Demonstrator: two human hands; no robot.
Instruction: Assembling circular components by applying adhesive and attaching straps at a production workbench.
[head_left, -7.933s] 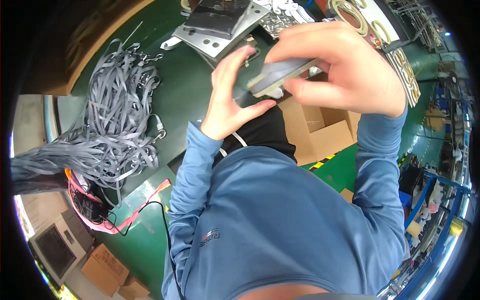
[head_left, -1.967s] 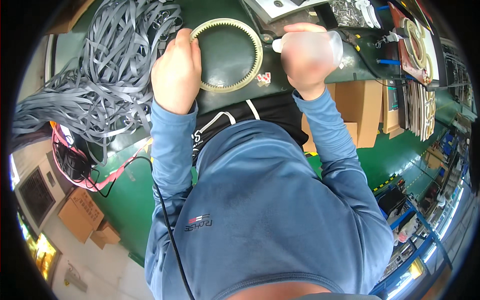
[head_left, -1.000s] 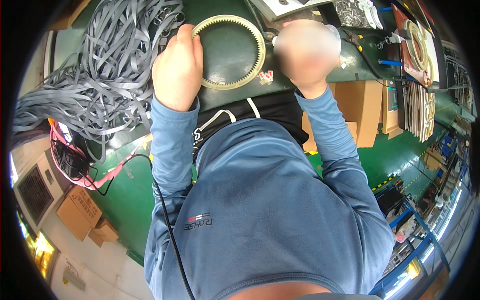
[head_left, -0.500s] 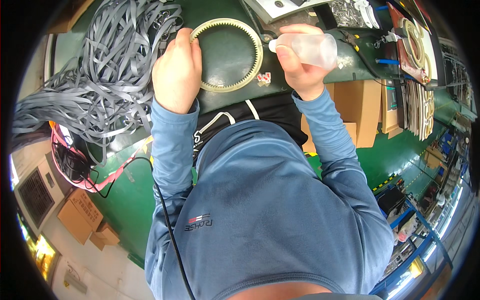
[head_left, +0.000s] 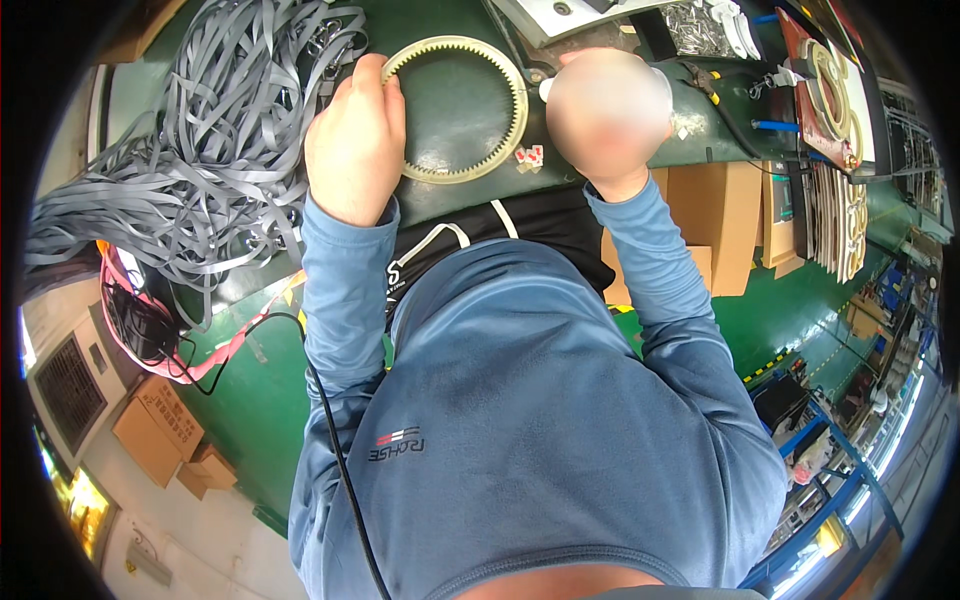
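Observation:
My left hand [head_left: 352, 150] is closed on the left rim of a pale yellowish ring gear [head_left: 521, 112], its fingertips at the edge. Small teeth line the inside of the ring, which is at the green worktop. To its right, my right hand [head_left: 618, 182] grips a translucent white squeeze bottle [head_left: 546, 90], its nozzle pointing left toward the ring. A round blur covers most of that hand and the bottle body now; the earlier frame shows the fingers wrapped round it. Small red-and-white pieces [head_left: 530, 156] lie between the ring and my right hand.
Tangled grey straps [head_left: 220, 110] with metal clips heap up at the left. Far right of the ring sit a tray of small metal parts [head_left: 697, 28] and pliers [head_left: 703, 82]. Cardboard boxes [head_left: 715, 220] stand below the right edge. A black cable [head_left: 340, 460] hangs over my left arm.
Both hands stay almost where they were. The ring has shifted very slightly. The blur over my right hand and the bottle is new.

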